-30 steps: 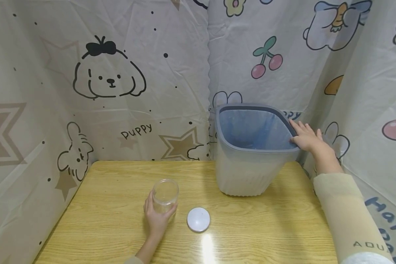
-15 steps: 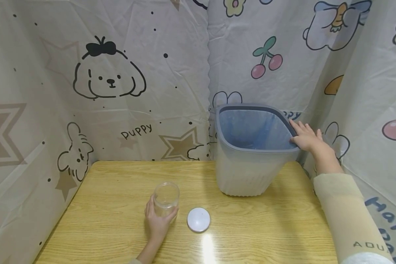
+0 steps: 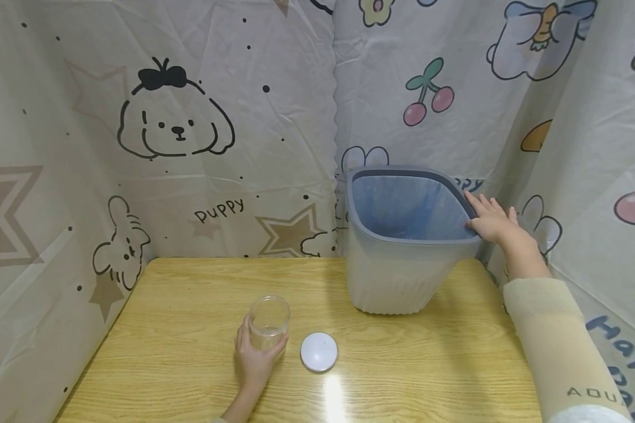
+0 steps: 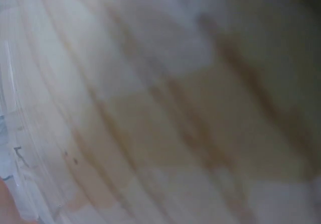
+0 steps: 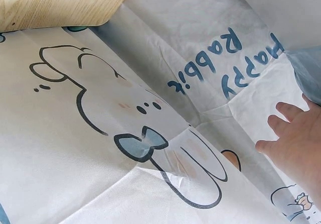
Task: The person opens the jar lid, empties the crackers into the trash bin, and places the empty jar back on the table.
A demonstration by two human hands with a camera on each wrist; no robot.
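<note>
My left hand (image 3: 256, 355) grips a clear, lidless plastic jar (image 3: 269, 317) around its side, low over the table left of centre. To the right of the jar, a round white lid (image 3: 318, 352) lies flat on the wood. In the left wrist view a fingertip (image 4: 9, 206) shows at the corner beside a clear edge; the rest is blurred. My right hand (image 3: 492, 220) rests on the right rim of a tall bin (image 3: 394, 276) with a blue inside and pale outer wall. Its fingers are straight and spread in the right wrist view.
The wooden table (image 3: 190, 282) has its back edge against a printed cloth curtain (image 3: 275, 135). More cloth (image 3: 26, 205) hangs along the left, and also on the right beside my sleeved right arm (image 3: 550, 335). The bin stands at the table's back right.
My left hand has brought the jar slightly nearer to me and a little to the right. The right hand, the bin and the lid have stayed in place.
</note>
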